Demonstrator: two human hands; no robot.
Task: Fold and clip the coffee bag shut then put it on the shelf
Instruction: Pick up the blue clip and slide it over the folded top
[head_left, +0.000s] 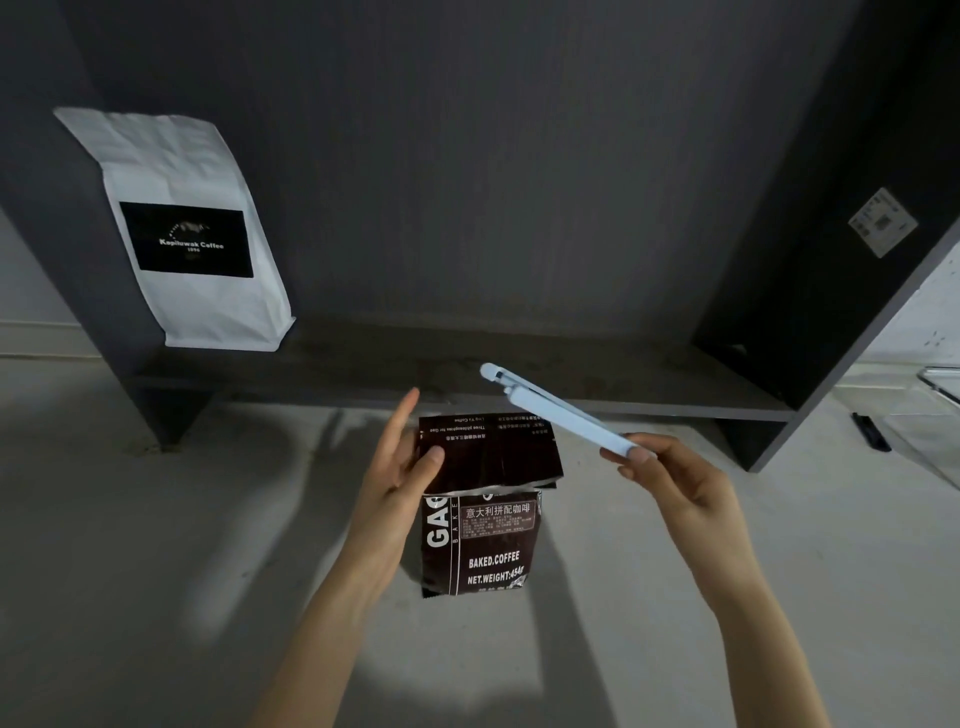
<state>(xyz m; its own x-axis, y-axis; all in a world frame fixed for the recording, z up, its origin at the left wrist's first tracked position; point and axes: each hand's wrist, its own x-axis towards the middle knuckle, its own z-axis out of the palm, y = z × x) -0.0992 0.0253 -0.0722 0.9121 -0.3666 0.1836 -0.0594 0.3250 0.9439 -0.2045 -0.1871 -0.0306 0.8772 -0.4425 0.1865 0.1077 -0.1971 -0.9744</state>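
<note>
So the dark brown foil coffee bag (480, 525) is standing on the pale floor just in front of the dark grey shelf unit (519, 384), and its top is already folded down toward the front. The left hand (395, 467) is pinching that flap, thumb on the front and fingers behind, which I'd guess is just to stop the fold springing back. The right hand (670, 478) pinches one end of a long pale blue plastic sealing clip (558, 410), held up above the fold and angled toward the shelf, not on the bag yet. Looks like it's being lined up to slide over the crease. Bag says "BAKED.COFFEE", "NET.WEIGHT:454g" and 意大利拼配咖啡. A white paper coffee pouch (187, 234) on the shelf's left reads "Kopiluwak Coffee".
</note>
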